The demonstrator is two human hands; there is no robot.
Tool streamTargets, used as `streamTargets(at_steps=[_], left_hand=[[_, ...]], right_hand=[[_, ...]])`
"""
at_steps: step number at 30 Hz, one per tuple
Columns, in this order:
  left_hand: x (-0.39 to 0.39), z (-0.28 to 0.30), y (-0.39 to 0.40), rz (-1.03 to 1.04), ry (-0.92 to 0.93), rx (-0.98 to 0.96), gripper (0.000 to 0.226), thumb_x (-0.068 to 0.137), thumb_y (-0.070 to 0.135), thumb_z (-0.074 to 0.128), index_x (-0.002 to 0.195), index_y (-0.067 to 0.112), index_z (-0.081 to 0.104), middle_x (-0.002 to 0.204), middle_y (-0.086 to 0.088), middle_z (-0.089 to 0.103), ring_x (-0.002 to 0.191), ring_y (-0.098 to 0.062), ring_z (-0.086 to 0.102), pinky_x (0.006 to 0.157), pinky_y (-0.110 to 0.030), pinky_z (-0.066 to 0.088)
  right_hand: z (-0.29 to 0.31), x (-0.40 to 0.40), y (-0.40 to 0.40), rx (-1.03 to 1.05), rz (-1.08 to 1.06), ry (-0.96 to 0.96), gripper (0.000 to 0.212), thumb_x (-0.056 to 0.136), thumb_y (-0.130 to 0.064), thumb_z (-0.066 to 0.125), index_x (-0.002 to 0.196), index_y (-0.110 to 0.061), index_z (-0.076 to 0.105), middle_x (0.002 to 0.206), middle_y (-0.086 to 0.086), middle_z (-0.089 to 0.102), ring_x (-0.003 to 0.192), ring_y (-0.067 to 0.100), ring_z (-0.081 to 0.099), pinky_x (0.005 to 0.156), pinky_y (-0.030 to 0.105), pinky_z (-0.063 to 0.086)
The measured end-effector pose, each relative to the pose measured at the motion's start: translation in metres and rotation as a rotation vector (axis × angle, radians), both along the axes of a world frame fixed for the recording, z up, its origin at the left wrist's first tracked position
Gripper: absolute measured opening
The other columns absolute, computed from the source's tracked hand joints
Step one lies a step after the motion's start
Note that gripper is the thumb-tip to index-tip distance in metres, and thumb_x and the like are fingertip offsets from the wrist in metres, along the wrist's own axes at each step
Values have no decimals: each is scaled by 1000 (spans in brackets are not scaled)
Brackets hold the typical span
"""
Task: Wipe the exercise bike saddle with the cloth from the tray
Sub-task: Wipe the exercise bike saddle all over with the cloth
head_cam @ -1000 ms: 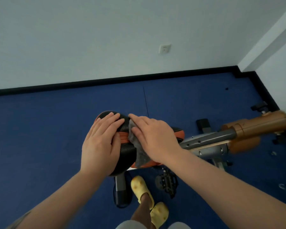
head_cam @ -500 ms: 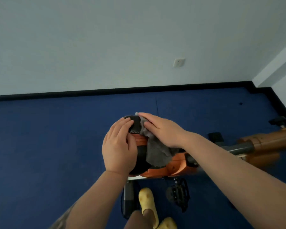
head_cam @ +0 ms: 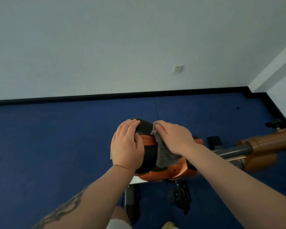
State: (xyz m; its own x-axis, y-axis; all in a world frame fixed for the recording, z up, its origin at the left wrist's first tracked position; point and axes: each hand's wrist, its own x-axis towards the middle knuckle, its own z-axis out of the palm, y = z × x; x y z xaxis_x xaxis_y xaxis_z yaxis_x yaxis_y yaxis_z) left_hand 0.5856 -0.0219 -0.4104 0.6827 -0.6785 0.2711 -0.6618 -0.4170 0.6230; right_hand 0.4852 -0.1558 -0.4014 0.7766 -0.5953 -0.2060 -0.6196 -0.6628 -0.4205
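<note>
The fingers [head_cam: 162, 128] of the right hand [head_cam: 175, 138] lie nearly flat and close together, pressing a fuzzy grey cloth [head_cam: 165, 156] against the black padded exercise bike saddle [head_cam: 146, 129]. The cloth is pinned under the palm rather than pinched; its loose lower edge hangs out below the wrist, over the saddle's orange side panel [head_cam: 170, 172]. Just to the left of these fingers, the left hand [head_cam: 125, 146] rests on the saddle with its fingers [head_cam: 130, 124] curled over the black rounded end, thumb laid along the orange band [head_cam: 147, 140] across the middle. The two hands sit near one another with a strip of black saddle showing between them.

Beyond the right wrist, to the right, a grey metal frame tube [head_cam: 234, 150] runs into an orange-brown bike housing [head_cam: 267, 146]. Below the hands hang a black pedal [head_cam: 181, 197] and a dark seat post [head_cam: 130, 202]. Under everything spreads a deep blue carpeted floor [head_cam: 48, 146], edged by a black skirting board [head_cam: 89, 97] at the foot of a pale grey wall [head_cam: 106, 47] carrying a white socket plate [head_cam: 177, 68].
</note>
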Motion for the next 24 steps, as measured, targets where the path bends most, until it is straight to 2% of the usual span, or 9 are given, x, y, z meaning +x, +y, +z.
streamTargets(at_steps=[2,5,8,11,13,15,16,20,24], left_hand=[[1,-2,0,-31,-5,-1,39,84,21,36,115,15,60,120,1,61,119,-16,48,100,-39,43],[4,-3,1,-104,27,-27,34,86,17,42,115,16,59,119,2,61,120,-16,46,101,-40,41],[9,0,3,-204,79,27,32,86,18,47,117,19,55,121,6,57,123,-15,42,104,-41,37],[30,4,3,-334,-16,121,28,86,28,46,113,24,54,119,8,53,116,-13,41,104,-35,34],[46,8,-6,-461,-53,156,23,88,30,46,109,26,56,114,11,54,111,-10,42,103,-29,31],[54,13,-19,-628,-75,181,18,90,28,45,103,28,58,107,13,56,105,-7,45,100,-22,29],[55,15,-26,-708,-89,188,16,90,28,45,99,28,58,103,14,57,101,-6,46,97,-21,29],[57,16,-38,-887,-105,177,10,89,30,45,93,28,54,94,16,54,93,-4,46,86,-22,36],[55,12,-38,-908,-125,158,12,87,27,49,97,30,54,97,18,55,96,-3,47,85,-22,37]], right_hand=[[-2,18,8,4,-46,14,44,101,-45,16,127,-31,48,117,1,66,100,24,61,76,38,44],[-2,31,20,11,-87,-98,43,101,-46,18,135,-36,43,135,-10,56,114,17,58,87,38,47],[-4,12,28,-28,-71,-209,40,101,-43,25,138,-38,40,138,-14,53,117,10,56,95,41,45],[-4,-10,22,-110,-99,-194,37,99,-45,31,127,-35,53,123,-14,64,106,9,61,87,37,46],[-5,-10,20,-182,-203,-129,40,97,-48,27,101,-31,62,97,-11,70,89,14,64,76,39,45],[-7,1,28,-265,-349,-99,40,97,-45,26,79,-27,57,77,-5,66,75,20,62,70,41,41],[-8,8,35,-311,-402,-95,38,97,-42,26,78,-28,56,76,-5,65,74,20,61,71,41,41],[-15,-13,47,-356,-469,-134,31,99,-38,30,97,-30,60,98,-13,64,93,13,57,92,35,39],[-25,-34,32,-287,-838,-236,34,100,-33,33,102,-18,64,105,-2,62,101,19,54,94,33,39]])
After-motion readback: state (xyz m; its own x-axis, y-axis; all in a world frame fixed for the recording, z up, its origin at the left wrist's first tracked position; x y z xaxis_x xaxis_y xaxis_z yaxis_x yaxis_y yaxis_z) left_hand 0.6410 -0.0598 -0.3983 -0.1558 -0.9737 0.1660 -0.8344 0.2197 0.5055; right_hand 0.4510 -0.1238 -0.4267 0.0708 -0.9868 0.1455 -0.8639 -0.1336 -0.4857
